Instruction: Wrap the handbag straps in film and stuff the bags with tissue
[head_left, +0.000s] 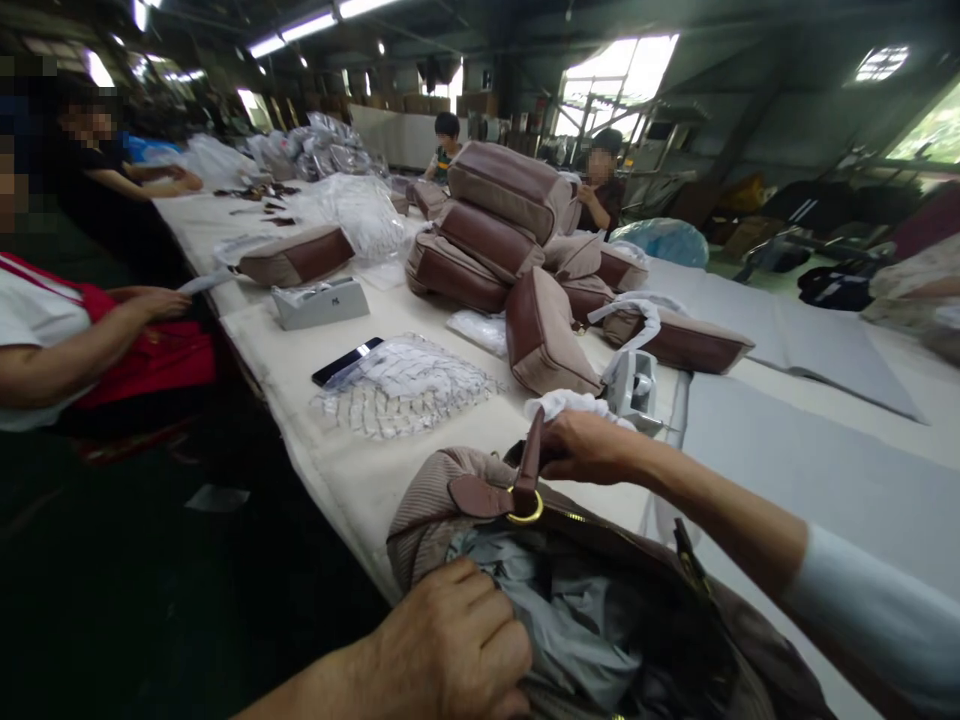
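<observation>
A taupe fabric handbag (pixel 435 480) with brown leather trim lies open before me on the table's near edge. Its grey lining (pixel 555 610) shows inside the gaping zip. My left hand (pixel 457 635) is closed at the near rim of the opening, its fingertips partly hidden. At the far side, my right hand (pixel 589 445) is closed around the handle (pixel 530 455), which is brown leather partly wrapped in white material. A gold ring joins the handle to the bag. Just beyond my right hand stands a grey tape dispenser (pixel 634 385).
Stuffed handbags (pixel 499 240) are piled mid-table. A dark phone (pixel 347 362) lies beside a clear patterned plastic bag (pixel 409 390). A grey box (pixel 321 303) stands farther back. Grey sheets (pixel 810 440) cover the right side. A person in a red apron (pixel 142 360) works at the left edge.
</observation>
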